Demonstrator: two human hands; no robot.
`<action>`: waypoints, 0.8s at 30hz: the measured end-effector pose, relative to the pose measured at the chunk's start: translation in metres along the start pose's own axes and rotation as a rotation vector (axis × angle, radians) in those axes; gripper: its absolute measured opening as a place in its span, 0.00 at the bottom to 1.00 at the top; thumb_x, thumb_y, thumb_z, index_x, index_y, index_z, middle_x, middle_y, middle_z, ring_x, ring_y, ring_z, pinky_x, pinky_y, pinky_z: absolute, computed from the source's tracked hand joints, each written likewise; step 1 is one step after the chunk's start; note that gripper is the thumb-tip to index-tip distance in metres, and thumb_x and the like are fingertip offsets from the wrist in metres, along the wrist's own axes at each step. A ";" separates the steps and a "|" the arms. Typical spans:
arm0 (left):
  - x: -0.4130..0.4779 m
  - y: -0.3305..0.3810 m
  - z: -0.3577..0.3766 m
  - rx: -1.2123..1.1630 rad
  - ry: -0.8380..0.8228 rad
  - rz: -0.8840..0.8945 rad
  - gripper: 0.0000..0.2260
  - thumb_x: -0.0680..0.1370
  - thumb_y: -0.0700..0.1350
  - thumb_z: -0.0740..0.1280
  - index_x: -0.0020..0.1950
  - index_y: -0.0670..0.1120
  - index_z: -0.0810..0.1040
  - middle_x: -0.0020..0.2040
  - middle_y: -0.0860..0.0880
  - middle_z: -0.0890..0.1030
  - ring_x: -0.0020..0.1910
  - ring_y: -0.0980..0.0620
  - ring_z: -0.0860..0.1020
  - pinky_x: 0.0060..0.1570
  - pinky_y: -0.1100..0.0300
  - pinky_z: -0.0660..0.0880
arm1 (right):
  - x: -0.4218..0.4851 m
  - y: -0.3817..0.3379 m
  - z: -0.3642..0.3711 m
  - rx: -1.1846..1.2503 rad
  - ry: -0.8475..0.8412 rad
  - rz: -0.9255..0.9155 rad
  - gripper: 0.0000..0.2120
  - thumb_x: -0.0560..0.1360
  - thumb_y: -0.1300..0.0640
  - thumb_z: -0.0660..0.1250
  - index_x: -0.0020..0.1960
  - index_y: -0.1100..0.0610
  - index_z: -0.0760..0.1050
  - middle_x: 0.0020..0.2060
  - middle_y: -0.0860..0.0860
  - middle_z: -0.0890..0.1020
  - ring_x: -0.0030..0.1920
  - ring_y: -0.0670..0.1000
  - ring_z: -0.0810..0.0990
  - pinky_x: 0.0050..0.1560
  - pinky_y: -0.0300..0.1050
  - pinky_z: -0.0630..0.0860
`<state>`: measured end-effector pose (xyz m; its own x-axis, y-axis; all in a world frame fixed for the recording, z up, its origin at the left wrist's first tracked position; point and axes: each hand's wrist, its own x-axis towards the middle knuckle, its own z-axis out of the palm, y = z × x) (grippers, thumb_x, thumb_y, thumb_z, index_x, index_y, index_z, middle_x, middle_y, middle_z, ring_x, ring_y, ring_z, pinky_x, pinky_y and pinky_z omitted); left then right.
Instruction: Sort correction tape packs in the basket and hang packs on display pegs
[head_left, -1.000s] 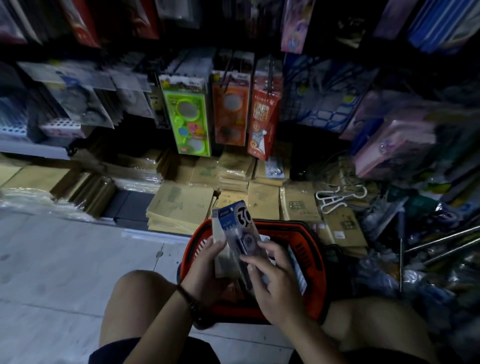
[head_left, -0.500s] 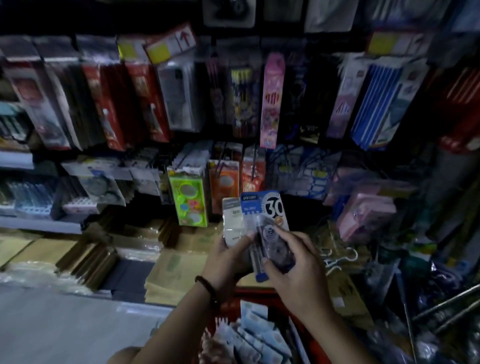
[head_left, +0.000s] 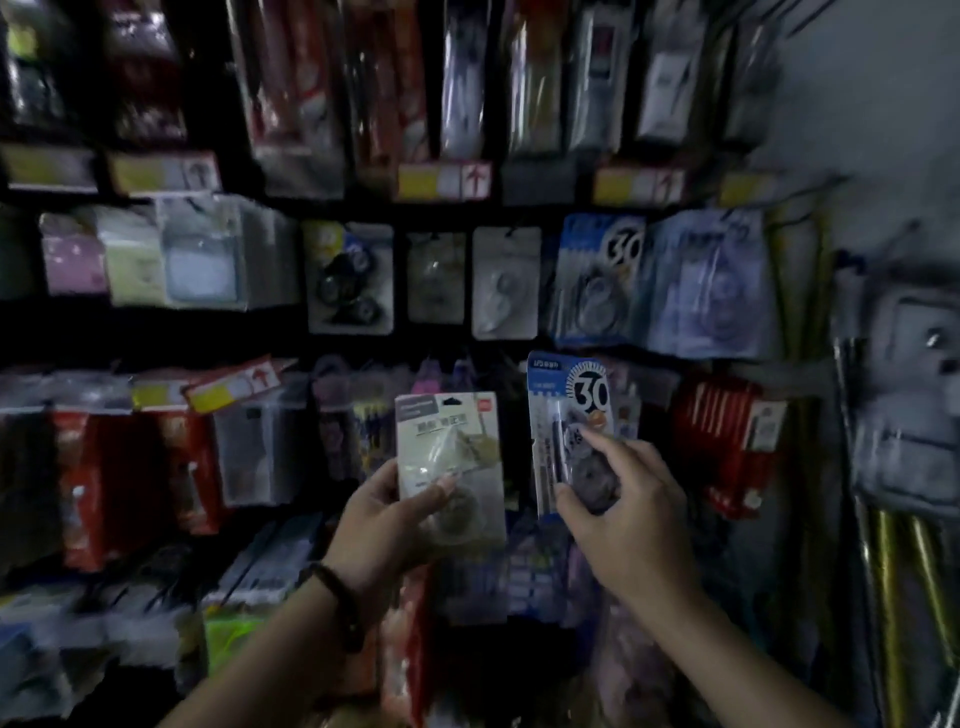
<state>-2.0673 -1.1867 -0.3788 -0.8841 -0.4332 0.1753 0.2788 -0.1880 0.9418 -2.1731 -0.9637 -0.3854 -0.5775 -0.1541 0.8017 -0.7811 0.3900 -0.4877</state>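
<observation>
From my end the big change is that the two packs have come apart: a second ago both hands held them as one stack low over the red basket, and now the left hand (head_left: 387, 525) carries the grey pack (head_left: 449, 467) alone while the right hand (head_left: 623, 512) carries the blue pack (head_left: 569, 415) marked 30, both raised upright in front of the peg rows; I read that as the sorting of this pair being done and the hanging about to start; the left fingers and thumb are clamped on the grey pack's lower half, thumb across its front; the right thumb and fingers pinch the blue pack low down, one finger lying over the blister; the hanging blue packs (head_left: 597, 280) with the same 30 sit on a peg just above and slightly right of the one I hold, so that looks the likely home for it; a white pack (head_left: 504, 283) hangs beside them to the left, and I cannot tell which peg suits the grey one; the basket has dropped out of view, so what remains in it I cannot say, though half a second ago more packs lay inside
</observation>
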 end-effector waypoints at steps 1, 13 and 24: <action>0.008 0.009 0.006 -0.001 -0.010 0.027 0.13 0.81 0.38 0.72 0.66 0.44 0.82 0.59 0.38 0.87 0.58 0.32 0.86 0.54 0.32 0.84 | 0.015 0.003 -0.006 -0.014 0.028 -0.015 0.29 0.75 0.52 0.78 0.75 0.51 0.76 0.60 0.43 0.75 0.62 0.47 0.77 0.64 0.45 0.78; 0.051 0.062 0.052 0.036 -0.076 0.121 0.12 0.81 0.39 0.72 0.65 0.43 0.82 0.56 0.39 0.89 0.54 0.38 0.88 0.54 0.40 0.84 | 0.146 0.029 -0.037 -0.226 0.169 -0.054 0.31 0.77 0.48 0.76 0.78 0.47 0.72 0.58 0.44 0.71 0.61 0.50 0.75 0.54 0.42 0.75; 0.046 0.069 0.056 0.048 -0.096 0.135 0.12 0.82 0.38 0.71 0.65 0.44 0.81 0.56 0.42 0.89 0.54 0.40 0.89 0.51 0.43 0.85 | 0.181 0.017 -0.027 -0.333 0.223 -0.119 0.30 0.77 0.48 0.74 0.78 0.49 0.72 0.62 0.49 0.73 0.64 0.52 0.74 0.48 0.41 0.72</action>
<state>-2.1103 -1.1703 -0.2900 -0.8721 -0.3654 0.3255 0.3814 -0.0906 0.9200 -2.2839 -0.9602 -0.2391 -0.3932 -0.0296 0.9190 -0.6988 0.6592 -0.2778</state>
